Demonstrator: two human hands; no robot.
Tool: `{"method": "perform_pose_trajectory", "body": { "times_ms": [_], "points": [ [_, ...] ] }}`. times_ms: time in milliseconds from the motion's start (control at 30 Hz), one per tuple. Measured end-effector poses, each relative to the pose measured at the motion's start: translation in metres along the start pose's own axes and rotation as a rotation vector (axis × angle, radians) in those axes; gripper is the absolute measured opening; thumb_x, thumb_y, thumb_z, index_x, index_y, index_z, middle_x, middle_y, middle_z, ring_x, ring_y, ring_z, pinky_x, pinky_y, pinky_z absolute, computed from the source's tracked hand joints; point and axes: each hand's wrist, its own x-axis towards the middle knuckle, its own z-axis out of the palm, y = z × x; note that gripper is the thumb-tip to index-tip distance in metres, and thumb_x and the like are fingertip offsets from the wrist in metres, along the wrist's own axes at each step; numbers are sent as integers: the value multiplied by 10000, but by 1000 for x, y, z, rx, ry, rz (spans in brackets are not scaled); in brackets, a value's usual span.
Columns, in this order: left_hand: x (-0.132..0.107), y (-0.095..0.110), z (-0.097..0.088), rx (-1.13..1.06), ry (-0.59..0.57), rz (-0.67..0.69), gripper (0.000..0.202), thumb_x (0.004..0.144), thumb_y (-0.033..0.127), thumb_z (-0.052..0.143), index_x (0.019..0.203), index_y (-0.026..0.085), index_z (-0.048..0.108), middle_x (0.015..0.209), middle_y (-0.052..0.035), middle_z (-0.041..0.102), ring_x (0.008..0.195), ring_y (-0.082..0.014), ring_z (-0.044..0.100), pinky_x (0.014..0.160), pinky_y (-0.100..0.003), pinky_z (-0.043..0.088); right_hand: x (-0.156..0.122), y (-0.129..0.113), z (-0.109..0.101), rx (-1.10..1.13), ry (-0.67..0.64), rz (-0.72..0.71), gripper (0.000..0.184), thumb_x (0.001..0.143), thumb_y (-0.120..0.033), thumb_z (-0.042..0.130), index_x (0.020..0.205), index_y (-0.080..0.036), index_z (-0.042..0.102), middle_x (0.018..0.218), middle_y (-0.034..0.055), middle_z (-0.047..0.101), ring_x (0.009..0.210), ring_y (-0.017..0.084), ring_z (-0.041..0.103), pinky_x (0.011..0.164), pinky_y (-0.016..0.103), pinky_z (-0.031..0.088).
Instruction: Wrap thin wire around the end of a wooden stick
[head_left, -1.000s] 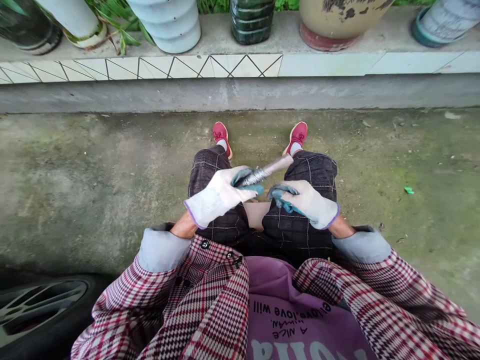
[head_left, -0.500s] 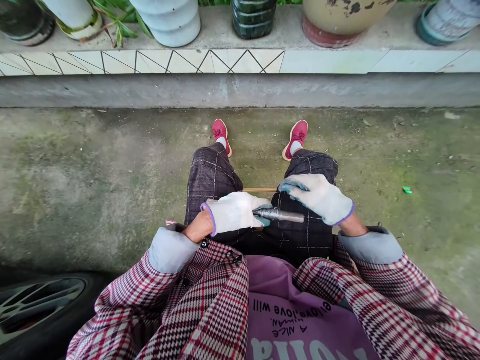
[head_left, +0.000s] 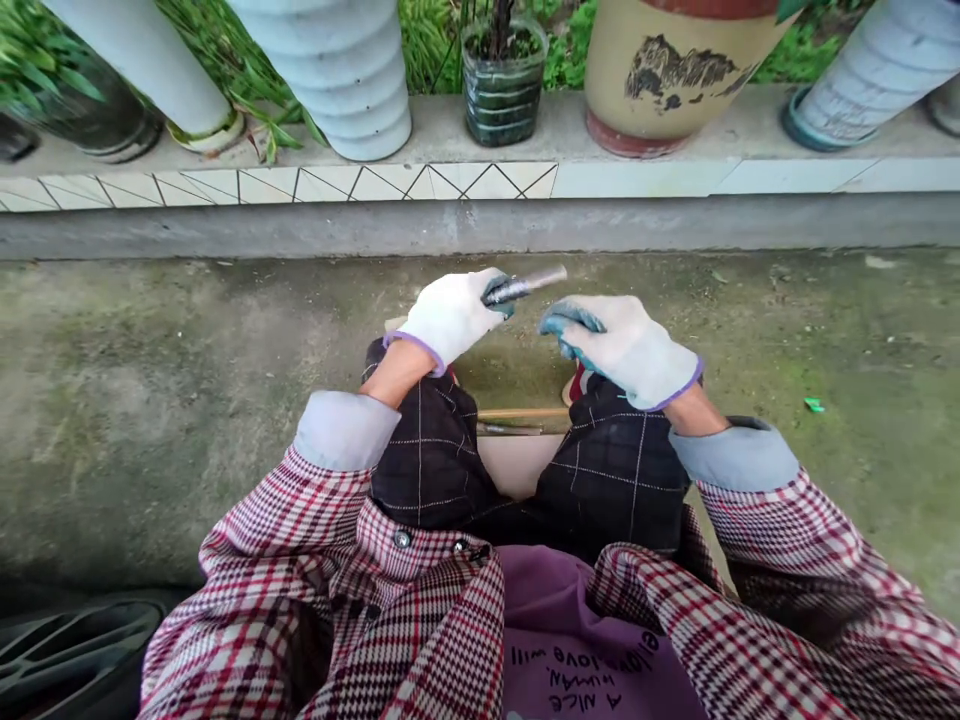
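Gripped in my gloved left hand (head_left: 457, 315) is a silvery rod-like tool (head_left: 525, 287), dark and speckled near the fingers, with its plain grey end pointing up and right. The fist hides the rest of it; a pale piece shows behind the left wrist, and I cannot tell whether it belongs to the tool. My gloved right hand (head_left: 622, 345) hovers apart from the tool, to its lower right. Its fingers are curled together, and whatever may be inside them is hidden. Both gloves are white with grey-blue palms. Below the hands, thin wooden sticks (head_left: 523, 413) lie across between my knees.
A beige flat surface (head_left: 519, 465) shows between my thighs. Ahead runs a low tiled ledge (head_left: 637, 178) bearing a green plastic planter (head_left: 504, 100), a tan pot (head_left: 667, 75) and white ribbed pots (head_left: 337, 80). A wheel (head_left: 75, 650) stands at lower left on the concrete floor.
Both my hands have risen away from my lap, the left one carrying the tool, whose end now tilts upward. The view has tipped up, and my shoes are mostly hidden.
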Motion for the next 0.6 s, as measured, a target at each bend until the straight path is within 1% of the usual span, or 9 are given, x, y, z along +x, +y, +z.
{"method": "perform_pose_trajectory", "body": {
  "times_ms": [67, 133, 233, 300, 367, 433, 500, 533, 600],
  "points": [
    [22, 5, 3, 238, -20, 39, 309, 870, 289, 659, 1165, 211, 711, 994, -67, 733, 1033, -246, 672, 926, -332, 466, 24, 3, -11, 13, 41, 30, 197, 930, -329, 563, 847, -213, 699, 698, 20, 668, 613, 161, 582, 625, 317, 451],
    [46, 7, 11, 381, -60, 116, 304, 907, 277, 618, 1190, 214, 707, 1063, -96, 729, 1101, -272, 663, 977, -365, 451, 51, 14, -18, 16, 80, 104, 173, 912, -304, 585, 785, -218, 665, 658, 21, 644, 576, 153, 542, 584, 316, 433],
    [83, 2, 24, 442, -113, 224, 300, 902, 227, 608, 1182, 208, 714, 1115, -121, 718, 1160, -298, 638, 1041, -414, 420, 91, 46, -23, -4, 110, 231, 194, 912, -291, 566, 778, -182, 656, 614, 6, 595, 559, 111, 485, 561, 282, 393],
    [103, -8, 33, 405, -146, 271, 317, 870, 219, 632, 1173, 223, 722, 1101, -102, 721, 1148, -294, 640, 1047, -417, 419, 114, 71, -23, -18, 105, 281, 227, 911, -278, 536, 792, -140, 671, 602, -11, 565, 570, 78, 465, 567, 256, 364],
    [116, -21, 39, 290, -202, 277, 331, 834, 242, 655, 1155, 239, 734, 1046, -70, 733, 1066, -273, 663, 989, -387, 454, 130, 94, -19, 9, 77, 300, 218, 880, -247, 542, 777, -124, 690, 593, -23, 559, 567, 64, 461, 548, 231, 347],
    [122, -32, 42, 77, -273, 243, 323, 801, 264, 669, 1112, 231, 748, 964, -41, 739, 938, -235, 675, 886, -338, 486, 138, 112, -14, 117, 20, 293, 162, 821, -226, 589, 735, -142, 699, 587, -27, 574, 557, 74, 470, 505, 210, 352],
    [125, -37, 40, -198, -352, 207, 337, 754, 274, 704, 1081, 204, 748, 922, -18, 733, 848, -193, 658, 803, -293, 492, 138, 121, -9, 308, -61, 295, 120, 774, -253, 642, 709, -164, 689, 594, -24, 587, 538, 86, 479, 457, 205, 372],
    [126, -37, 38, -323, -369, 185, 347, 735, 273, 716, 1070, 187, 743, 909, -12, 725, 815, -173, 641, 769, -276, 490, 136, 123, -7, 434, -83, 334, 141, 773, -299, 661, 730, -167, 684, 599, -23, 588, 510, 91, 475, 427, 212, 379],
    [131, -34, 33, -505, -335, 131, 345, 721, 276, 720, 1042, 151, 728, 872, -9, 697, 741, -138, 593, 695, -253, 475, 131, 123, -4, 574, -97, 446, 166, 757, -329, 657, 749, -164, 672, 553, -25, 563, 436, 95, 450, 376, 229, 371]
  ]
}}
